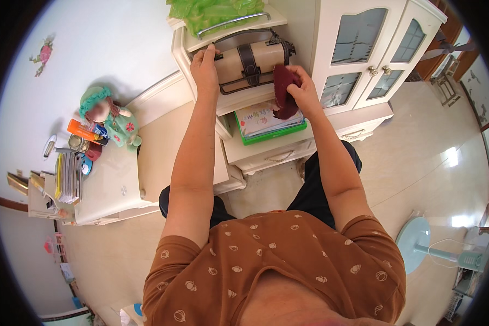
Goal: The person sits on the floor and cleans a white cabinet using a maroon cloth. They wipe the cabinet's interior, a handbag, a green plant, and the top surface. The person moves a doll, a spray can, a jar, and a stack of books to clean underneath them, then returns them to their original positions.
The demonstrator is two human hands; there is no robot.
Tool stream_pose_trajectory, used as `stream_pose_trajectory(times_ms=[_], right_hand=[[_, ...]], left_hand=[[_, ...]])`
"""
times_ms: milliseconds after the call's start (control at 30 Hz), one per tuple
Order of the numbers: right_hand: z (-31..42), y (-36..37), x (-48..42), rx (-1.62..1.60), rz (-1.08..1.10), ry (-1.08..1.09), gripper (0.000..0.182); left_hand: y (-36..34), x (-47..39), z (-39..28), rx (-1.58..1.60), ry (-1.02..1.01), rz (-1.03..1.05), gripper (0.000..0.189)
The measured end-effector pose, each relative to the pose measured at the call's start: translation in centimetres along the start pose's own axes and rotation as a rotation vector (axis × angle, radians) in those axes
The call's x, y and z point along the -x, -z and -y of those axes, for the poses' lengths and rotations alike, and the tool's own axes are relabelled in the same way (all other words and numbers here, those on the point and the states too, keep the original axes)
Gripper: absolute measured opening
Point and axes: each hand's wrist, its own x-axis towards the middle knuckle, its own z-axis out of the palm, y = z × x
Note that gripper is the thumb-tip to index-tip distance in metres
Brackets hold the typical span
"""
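Note:
A beige handbag (229,64) with dark trim, a centre strap and a top handle stands on a shelf of the white cabinet. My left hand (205,67) grips its upper left corner, some fingers hidden behind the edge. In my right hand (305,90) is a maroon cloth (284,91), bunched between thumb and fingers. The cloth hangs at the bag's lower right corner and covers part of it. Whether it touches the bag is hard to tell.
Below, a green tray (265,135) holds papers. Green translucent items (216,16) sit above, behind a metal rail (234,25). Glass-door cabinets (360,53) rise at right. A doll (118,118) and upright books (68,177) occupy the left desk; a pale blue fan base (413,244) stands right.

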Motion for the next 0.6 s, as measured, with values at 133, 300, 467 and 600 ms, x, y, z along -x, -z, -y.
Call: stream_pose_trajectory(times_ms=[133,300,467,600], right_hand=[[3.7,-1.1,-1.3,0.298,-0.094,0.294,0.058],[6.0,-2.8,-5.3,0.857,-0.293,0.420,0.052],[5.6,-3.6,-9.1,1.040,-0.285,0.348,0.037],[5.7,-3.9,-10.5,1.055,-0.268,0.270,0.035]], left_hand=[[-0.2,-0.2,0.8,0.055,-0.036,-0.002,0.030],[-0.3,-0.3,1.1,0.125,-0.010,-0.041,0.029],[-1.0,-0.8,1.0,0.227,0.020,-0.119,0.025],[-1.0,-1.5,0.6,0.303,0.146,-0.170,0.017]])
